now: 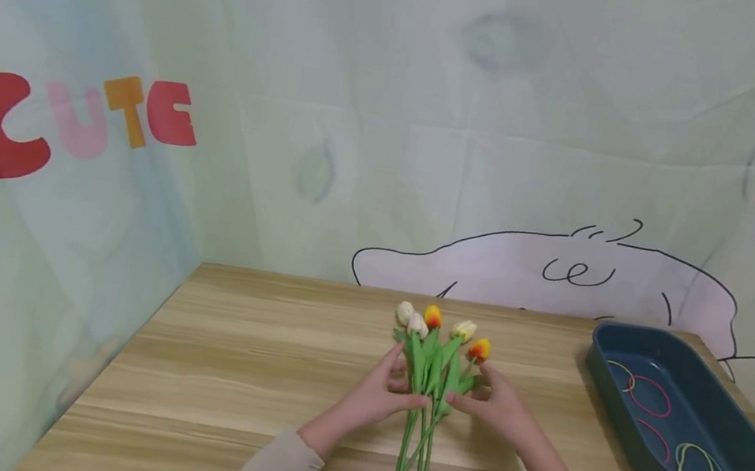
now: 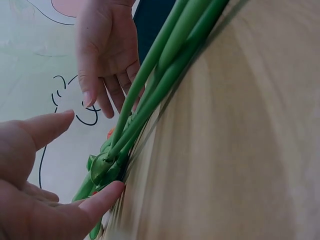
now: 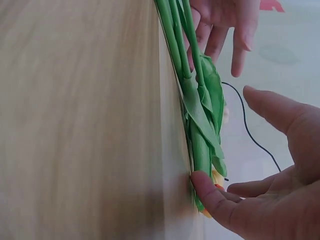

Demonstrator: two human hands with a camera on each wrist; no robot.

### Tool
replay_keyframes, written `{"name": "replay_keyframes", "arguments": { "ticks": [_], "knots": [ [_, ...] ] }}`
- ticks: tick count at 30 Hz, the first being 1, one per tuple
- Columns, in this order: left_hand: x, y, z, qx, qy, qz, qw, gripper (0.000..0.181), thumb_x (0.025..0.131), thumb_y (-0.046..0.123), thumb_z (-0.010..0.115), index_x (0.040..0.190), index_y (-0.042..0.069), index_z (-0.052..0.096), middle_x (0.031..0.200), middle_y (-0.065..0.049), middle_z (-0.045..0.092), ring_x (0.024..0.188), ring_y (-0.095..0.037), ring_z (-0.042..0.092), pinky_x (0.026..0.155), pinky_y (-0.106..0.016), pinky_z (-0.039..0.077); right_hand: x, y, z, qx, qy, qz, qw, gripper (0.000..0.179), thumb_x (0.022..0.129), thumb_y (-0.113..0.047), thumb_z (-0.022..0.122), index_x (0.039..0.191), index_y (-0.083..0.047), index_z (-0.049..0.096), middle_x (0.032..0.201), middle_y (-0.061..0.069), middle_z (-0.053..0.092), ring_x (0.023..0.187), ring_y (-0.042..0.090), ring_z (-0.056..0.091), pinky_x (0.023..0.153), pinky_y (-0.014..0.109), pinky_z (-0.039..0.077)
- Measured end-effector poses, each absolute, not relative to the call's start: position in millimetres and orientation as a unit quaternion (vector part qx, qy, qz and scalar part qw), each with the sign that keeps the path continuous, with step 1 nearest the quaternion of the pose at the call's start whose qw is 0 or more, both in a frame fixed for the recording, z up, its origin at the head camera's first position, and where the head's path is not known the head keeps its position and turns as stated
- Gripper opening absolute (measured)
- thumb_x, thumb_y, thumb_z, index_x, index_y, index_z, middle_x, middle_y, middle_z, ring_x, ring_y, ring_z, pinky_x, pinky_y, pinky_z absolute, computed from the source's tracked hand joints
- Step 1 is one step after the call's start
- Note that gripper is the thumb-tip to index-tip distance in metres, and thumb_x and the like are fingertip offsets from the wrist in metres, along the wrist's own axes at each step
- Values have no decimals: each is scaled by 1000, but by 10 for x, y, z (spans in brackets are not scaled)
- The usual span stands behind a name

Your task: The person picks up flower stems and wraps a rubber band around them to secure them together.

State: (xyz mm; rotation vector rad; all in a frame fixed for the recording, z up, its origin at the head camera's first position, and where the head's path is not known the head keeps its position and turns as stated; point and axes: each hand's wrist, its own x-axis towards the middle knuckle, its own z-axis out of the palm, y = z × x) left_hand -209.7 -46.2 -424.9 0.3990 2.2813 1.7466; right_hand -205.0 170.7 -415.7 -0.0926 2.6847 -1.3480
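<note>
1. We find the tulips [image 1: 435, 372] on the worktop [image 1: 230, 375], left of the tray [image 1: 697, 417].
2. We note the left hand [image 1: 386, 389], relaxed, beside them, farther from the tray.
3. We note the right hand [image 1: 497, 404], relaxed, nearer the tray.

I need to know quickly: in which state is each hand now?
Left hand: open, beside the tulips, gripping nothing.
Right hand: open, on the tulips' other side, gripping nothing.

Lateral access from the left runs low across the wooden tabletop [image 1: 209, 372] to the left hand [image 1: 381, 394]. Artificial tulips [image 1: 434, 374] obstruct the gap between the hands. A passage lies between the right hand [image 1: 498, 408] and the raised-walled blue tray [image 1: 704, 418].
</note>
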Motion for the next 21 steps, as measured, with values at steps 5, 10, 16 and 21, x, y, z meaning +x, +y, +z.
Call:
{"name": "replay_keyframes", "arguments": {
  "ticks": [5,10,16,21],
  "knots": [
    [-2092,-452,-4268,124,773,609,125,99,80,15,79,155,12,14,138,-28,45,113,-37,59,88,-45,59,-2049,1705,-4201,-31,891,-448,63,89,80,-36,77,140,14,33,126,33,53,113,45,55,95,58,52],
    [-2094,-448,-4289,117,777,605,127,95,79,14,79,153,9,19,131,-26,51,107,-34,61,85,-43,60,-2045,1693,-4207,-32,886,-457,71,84,78,-32,78,137,13,38,121,29,58,107,41,58,89,55,55],
    [-2112,-434,-4314,108,780,599,147,90,80,16,79,151,7,25,129,-22,54,105,-30,61,83,-39,60,-2040,1672,-4217,-33,883,-462,71,74,76,-28,79,130,11,48,117,24,61,104,38,60,86,54,56],
    [-2136,-418,-4316,95,779,598,162,85,79,15,79,149,8,32,127,-18,56,101,-24,61,82,-35,60,-2038,1643,-4226,-30,877,-475,70,67,76,-25,79,125,11,52,114,21,64,103,37,60,88,54,55]
  ]
}}
